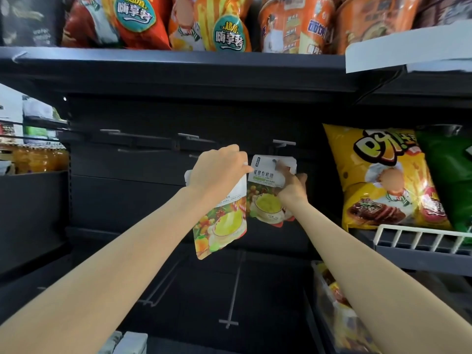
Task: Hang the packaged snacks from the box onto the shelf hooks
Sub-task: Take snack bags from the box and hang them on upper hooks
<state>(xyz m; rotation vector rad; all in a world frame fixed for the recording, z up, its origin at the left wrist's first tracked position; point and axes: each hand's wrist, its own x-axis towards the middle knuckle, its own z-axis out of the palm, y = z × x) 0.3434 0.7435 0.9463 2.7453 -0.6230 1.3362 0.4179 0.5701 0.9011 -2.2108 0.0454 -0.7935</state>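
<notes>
Right hand (291, 190) pinches the upper right edge of a white snack pouch (268, 192), fingers closed on it, forefinger up near the hang hole. The hole sits at the tip of a shelf hook (274, 161); whether the hook is fully through cannot be told. Left hand (219, 169) grips a second pouch (222, 223) by its top, fingers curled round it, just left of the hooked pouch and touching its edge. That second pouch hangs tilted, not on any hook.

Risks, as judgement:
- If the hole is only on the hook tip, letting go early likely drops the pouch into the dark bay below. Cause: not pushed back along the hook.
- The left pouch overlaps the hooked pouch's left edge; moving it sideways could drag the hooked one off.
- The hook tip could tear the thin hang tab if it's forced off-centre.
- The source box can't be seen clearly from this view, so remaining stock is unknown.

Surroundings: dark metal shop shelving. Empty hooks (187, 136) up and left of the hooked pouch, more wire hooks (233, 290) below it. Yellow crisp bag (378, 180) to its right behind a white wire rail (419, 235). Orange and red snack bags (209, 24) on the shelf above. Orange drink bottles (35, 157) far left.
</notes>
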